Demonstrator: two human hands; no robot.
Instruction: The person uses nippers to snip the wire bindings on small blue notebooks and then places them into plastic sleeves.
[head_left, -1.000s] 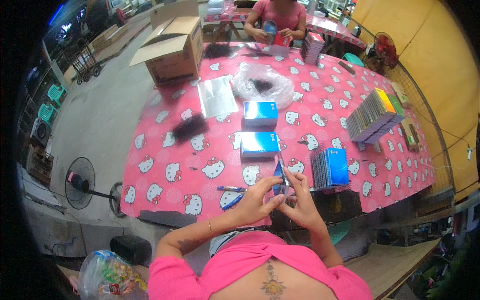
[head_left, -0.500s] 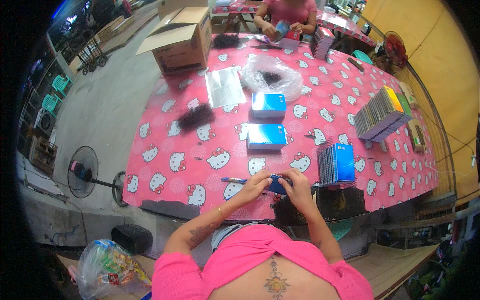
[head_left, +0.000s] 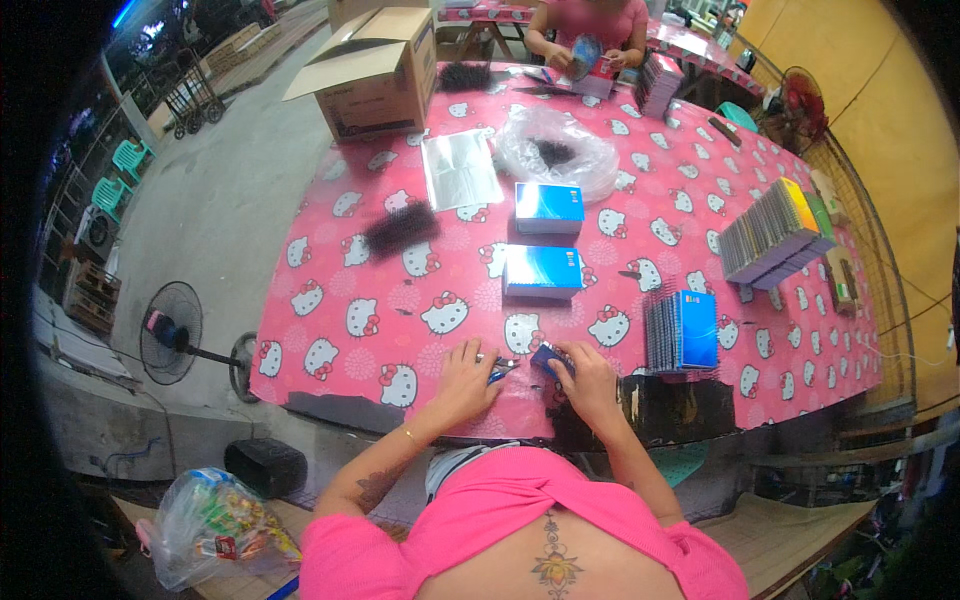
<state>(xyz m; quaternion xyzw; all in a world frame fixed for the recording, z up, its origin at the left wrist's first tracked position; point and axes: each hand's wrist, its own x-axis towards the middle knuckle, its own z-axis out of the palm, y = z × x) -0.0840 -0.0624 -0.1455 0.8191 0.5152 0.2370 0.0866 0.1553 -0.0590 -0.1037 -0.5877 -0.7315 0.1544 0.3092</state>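
Observation:
Near the front edge of the table, my left hand (head_left: 466, 388) is closed over a pair of small pliers (head_left: 502, 370) with blue handles. Their tips point toward my right hand. My right hand (head_left: 590, 382) grips a small dark blue notebook (head_left: 547, 357) by its side, its far end tilted off to the left. A gap separates the plier tips from the notebook. Farther ahead lie two stacks of bright blue notebooks, a nearer stack (head_left: 542, 270) and a farther stack (head_left: 549, 207). A spiral-bound blue stack (head_left: 682, 330) stands to the right.
Black wire coils (head_left: 402, 230), clear plastic sheets (head_left: 460, 170) and a plastic bag (head_left: 556, 152) lie ahead. A cardboard box (head_left: 375, 85) stands far left, and a long notebook row (head_left: 778, 235) at right. Another person (head_left: 590, 40) works across the patterned table (head_left: 330, 325).
My hands have moved apart. The left has let go of the notebook and taken hold of the pliers lying beside it. My right hand still holds the notebook.

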